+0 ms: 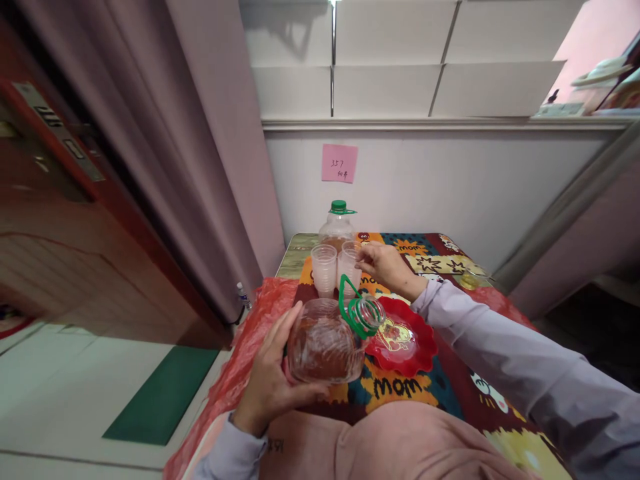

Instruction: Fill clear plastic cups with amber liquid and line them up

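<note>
My left hand (pixel 273 373) grips a clear plastic bottle (pixel 325 341) from its left side and underneath. The bottle is tilted with its uncapped mouth toward the right, and a green carrying ring stands up from its neck. Fingers of my right hand (pixel 383 263) are closed at the rim of a stack of clear plastic cups (pixel 350 270). Left of that stands a second stack of clear cups (pixel 324 267). A similar bottle with a green cap (pixel 339 227) stands upright behind the cups. Beneath the tilted bottle's mouth, a red scalloped plate (pixel 423 343) lies on the table.
A patterned cloth (pixel 395 388) covers the table, with red plastic sheeting (pixel 230 360) along its left side. A small yellowish item (pixel 469 280) lies at the right. A pink note (pixel 340 163) is on the wall. At left are a door (pixel 100 220) and a green mat (pixel 163 393).
</note>
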The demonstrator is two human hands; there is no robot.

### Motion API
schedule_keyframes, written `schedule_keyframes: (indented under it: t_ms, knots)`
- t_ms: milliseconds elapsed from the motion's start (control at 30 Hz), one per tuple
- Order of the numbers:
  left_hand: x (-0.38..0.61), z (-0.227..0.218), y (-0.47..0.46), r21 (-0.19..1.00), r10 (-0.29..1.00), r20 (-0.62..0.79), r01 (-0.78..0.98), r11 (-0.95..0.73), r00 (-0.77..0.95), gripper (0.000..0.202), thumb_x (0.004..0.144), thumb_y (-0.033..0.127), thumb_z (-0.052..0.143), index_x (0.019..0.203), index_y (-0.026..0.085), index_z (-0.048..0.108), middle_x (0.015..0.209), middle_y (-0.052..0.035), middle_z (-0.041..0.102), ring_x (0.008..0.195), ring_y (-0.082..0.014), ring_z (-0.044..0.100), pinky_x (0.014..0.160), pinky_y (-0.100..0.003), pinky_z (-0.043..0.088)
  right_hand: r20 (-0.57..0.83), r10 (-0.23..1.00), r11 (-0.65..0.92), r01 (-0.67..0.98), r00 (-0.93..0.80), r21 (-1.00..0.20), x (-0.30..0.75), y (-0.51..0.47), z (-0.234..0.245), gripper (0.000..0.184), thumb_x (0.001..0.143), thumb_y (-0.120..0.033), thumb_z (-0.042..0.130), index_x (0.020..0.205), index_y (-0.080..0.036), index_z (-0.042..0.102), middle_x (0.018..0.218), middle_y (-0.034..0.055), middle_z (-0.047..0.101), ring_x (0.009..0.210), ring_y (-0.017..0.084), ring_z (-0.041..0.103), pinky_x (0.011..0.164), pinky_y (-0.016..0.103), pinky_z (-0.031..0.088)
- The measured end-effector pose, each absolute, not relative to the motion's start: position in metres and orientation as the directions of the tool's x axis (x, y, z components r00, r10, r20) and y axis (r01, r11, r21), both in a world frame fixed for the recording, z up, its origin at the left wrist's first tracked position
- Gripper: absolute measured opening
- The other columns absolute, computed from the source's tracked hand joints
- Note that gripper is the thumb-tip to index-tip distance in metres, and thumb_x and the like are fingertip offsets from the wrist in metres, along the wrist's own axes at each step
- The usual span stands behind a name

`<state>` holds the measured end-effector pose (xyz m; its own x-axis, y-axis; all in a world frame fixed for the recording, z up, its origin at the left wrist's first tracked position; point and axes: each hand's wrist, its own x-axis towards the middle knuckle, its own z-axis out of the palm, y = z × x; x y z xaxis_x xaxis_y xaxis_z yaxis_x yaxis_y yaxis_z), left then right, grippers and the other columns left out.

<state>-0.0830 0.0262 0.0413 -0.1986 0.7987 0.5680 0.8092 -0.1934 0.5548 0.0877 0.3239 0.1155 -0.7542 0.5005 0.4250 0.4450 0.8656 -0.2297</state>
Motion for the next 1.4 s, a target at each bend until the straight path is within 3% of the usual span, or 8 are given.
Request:
schedule_keyframes:
  t_ms: [233,333,467,667,867,1067,1200,1400]
  knots:
    - [-0.083,0.045,0.029,0.593,0.826,0.526,0.783,-0.187,-0.201,0.126,0.064,0.08,0.09,0.168,0.027,0.043,0.167,-0.0203,0.054,0.151,-0.0447,0.054,0.124,-0.067,0.045,0.741,0.448,0.89,0.327,-0.501,-0.318,0.129,0.313,0.147,0.011,0.099,-0.028,0.075,0.09,-0.022,0.074,0.095,0.0066,0.077,0.084,0.02,0.07,0.08,0.033,0.053]
    - [-0.081,0.048,0.032,0.62,0.844,0.49,0.768,-0.16,-0.219,0.125,0.064,0.08,0.09,0.167,0.026,0.044,0.167,-0.02,0.054,0.152,-0.0447,0.054,0.125,-0.065,0.045,0.78,0.487,0.861,0.366,-0.392,-0.354,0.164,0.296,0.143,0.015,0.101,-0.036,0.071,0.092,-0.024,0.074,0.105,0.0087,0.078,0.088,0.023,0.071,0.083,0.037,0.056]
    - [-0.079,0.051,0.036,0.627,0.854,0.471,0.765,-0.149,-0.22,0.124,0.064,0.079,0.09,0.166,0.024,0.046,0.167,-0.0194,0.054,0.153,-0.0437,0.053,0.126,-0.062,0.044,0.688,0.589,0.801,0.42,-0.424,-0.427,0.195,0.267,0.085,0.019,0.099,-0.037,0.072,0.085,-0.025,0.07,0.11,0.0115,0.076,0.106,0.028,0.074,0.089,0.041,0.059]
    - [-0.078,0.052,0.037,0.665,0.853,0.445,0.739,-0.111,-0.272,0.126,0.062,0.076,0.093,0.165,0.021,0.046,0.169,-0.0202,0.052,0.155,-0.0443,0.051,0.127,-0.06,0.043,0.443,0.749,0.658,0.627,-0.492,-0.416,0.201,0.235,-0.001,0.015,0.101,-0.035,0.067,0.092,-0.024,0.072,0.126,0.013,0.075,0.088,0.024,0.075,0.07,0.035,0.057]
    - [-0.08,0.052,0.037,0.712,0.83,0.454,0.692,-0.121,-0.323,0.128,0.062,0.077,0.093,0.165,0.019,0.046,0.168,-0.0211,0.052,0.155,-0.0445,0.05,0.128,-0.06,0.041,0.443,0.762,0.632,0.692,-0.472,-0.35,0.199,0.23,-0.011,0.016,0.103,-0.034,0.065,0.096,-0.023,0.074,0.13,0.0117,0.076,0.086,0.022,0.074,0.071,0.033,0.055]
    - [-0.088,0.048,0.036,0.771,0.813,0.419,0.631,-0.084,-0.403,0.135,0.06,0.085,0.088,0.167,0.019,0.042,0.167,-0.0216,0.052,0.154,-0.0451,0.052,0.127,-0.058,0.043,0.433,0.77,0.62,0.708,-0.468,-0.337,0.203,0.228,-0.011,0.018,0.105,-0.034,0.064,0.112,-0.024,0.077,0.137,0.0128,0.074,0.103,0.029,0.075,0.088,0.041,0.057]
    - [-0.091,0.048,0.034,0.752,0.797,0.443,0.654,-0.081,-0.411,0.133,0.06,0.087,0.087,0.166,0.019,0.043,0.166,-0.0218,0.053,0.154,-0.0462,0.05,0.128,-0.061,0.039,0.467,0.784,0.597,0.703,-0.409,-0.387,0.206,0.226,-0.011,0.046,0.1,-0.041,0.071,0.142,-0.022,0.067,0.146,0.0161,0.07,0.122,0.034,0.071,0.1,0.045,0.053]
    - [-0.083,0.055,0.035,0.783,0.782,0.438,0.616,-0.09,-0.444,0.129,0.062,0.082,0.089,0.165,0.02,0.043,0.158,-0.0193,0.062,0.143,-0.0443,0.063,0.116,-0.056,0.056,0.447,0.835,0.53,0.687,-0.32,-0.497,0.2,0.233,-0.025,0.08,0.087,-0.048,0.084,0.155,-0.018,0.054,0.151,0.021,0.068,0.134,0.039,0.066,0.108,0.052,0.05]
